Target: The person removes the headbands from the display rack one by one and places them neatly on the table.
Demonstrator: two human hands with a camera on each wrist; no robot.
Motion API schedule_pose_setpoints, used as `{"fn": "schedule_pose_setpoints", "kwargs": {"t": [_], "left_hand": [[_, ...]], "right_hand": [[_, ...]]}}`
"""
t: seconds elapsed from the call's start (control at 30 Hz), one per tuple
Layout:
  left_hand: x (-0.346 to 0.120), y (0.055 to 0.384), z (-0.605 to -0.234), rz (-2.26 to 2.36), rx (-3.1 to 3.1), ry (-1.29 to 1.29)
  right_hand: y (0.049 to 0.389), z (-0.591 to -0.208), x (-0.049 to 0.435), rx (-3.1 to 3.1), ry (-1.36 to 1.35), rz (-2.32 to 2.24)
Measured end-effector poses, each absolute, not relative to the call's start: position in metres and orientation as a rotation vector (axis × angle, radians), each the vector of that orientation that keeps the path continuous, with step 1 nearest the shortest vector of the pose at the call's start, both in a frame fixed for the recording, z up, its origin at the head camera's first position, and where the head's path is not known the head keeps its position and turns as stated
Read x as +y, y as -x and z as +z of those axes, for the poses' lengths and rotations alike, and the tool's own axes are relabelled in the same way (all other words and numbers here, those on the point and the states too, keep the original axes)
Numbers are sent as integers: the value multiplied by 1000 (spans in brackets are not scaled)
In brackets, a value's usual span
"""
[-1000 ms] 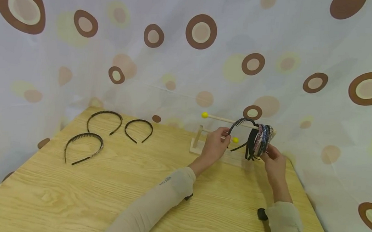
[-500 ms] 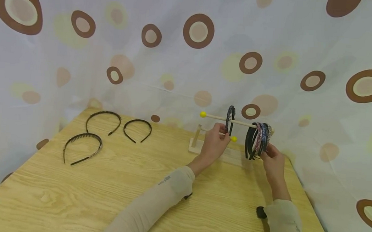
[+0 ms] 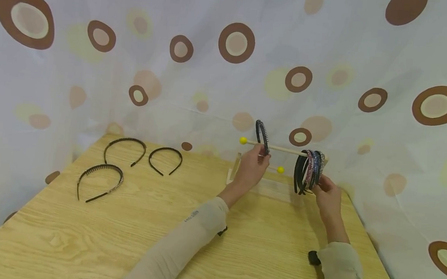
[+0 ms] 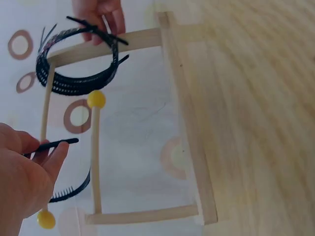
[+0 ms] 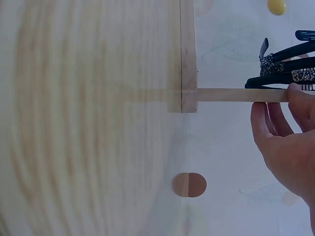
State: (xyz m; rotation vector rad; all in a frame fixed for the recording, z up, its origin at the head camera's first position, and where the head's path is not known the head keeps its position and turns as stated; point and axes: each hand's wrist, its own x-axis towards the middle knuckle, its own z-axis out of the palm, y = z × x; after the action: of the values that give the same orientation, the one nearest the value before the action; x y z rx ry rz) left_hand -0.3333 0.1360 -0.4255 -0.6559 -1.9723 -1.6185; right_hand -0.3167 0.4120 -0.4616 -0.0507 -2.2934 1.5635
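Note:
My left hand (image 3: 250, 169) pinches one end of a black toothed headband (image 3: 258, 126), which stands around the upper rod (image 3: 284, 149) near that rod's yellow ball (image 3: 243, 140). In the left wrist view its teeth show near the ball. A bunch of headbands (image 3: 311, 170), some glittery and some plain black, hangs at the rod's right end. Beside them my right hand (image 3: 328, 195) grips the upright (image 5: 231, 95) of the wooden stand, thumb on one side and fingers on the other. The stand's base (image 4: 189, 113) rests on the table.
On the table (image 3: 133, 232) at the left lie a toothed black headband (image 3: 125, 139), a thin black headband (image 3: 166, 148) and another toothed one with a glittery side (image 3: 104, 165). The shorter lower rod ends in a yellow ball (image 3: 280, 170). A patterned curtain (image 3: 200, 10) hangs behind.
The left hand has drawn the toothed headband leftward along the upper rod, away from the bunch and towards the ball end, turning it edge-on. The right hand keeps its place at the upright.

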Motion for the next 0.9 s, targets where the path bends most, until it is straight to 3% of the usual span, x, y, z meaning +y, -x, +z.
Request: {"fn": "schedule_pose_setpoints", "kwargs": {"t": [0.57,0.73,0.9], "left_hand": [[84,318,-374,-1744,-1891,884],[61,319,-373,-1874,-1887,875],[37,326,-378,-1720,-2022,815]], "right_hand": [[317,-464,418,-2323,79,1509],[318,-463,418,-2319,32,1511],[318,-464,414,-2307,40,1552]]}}
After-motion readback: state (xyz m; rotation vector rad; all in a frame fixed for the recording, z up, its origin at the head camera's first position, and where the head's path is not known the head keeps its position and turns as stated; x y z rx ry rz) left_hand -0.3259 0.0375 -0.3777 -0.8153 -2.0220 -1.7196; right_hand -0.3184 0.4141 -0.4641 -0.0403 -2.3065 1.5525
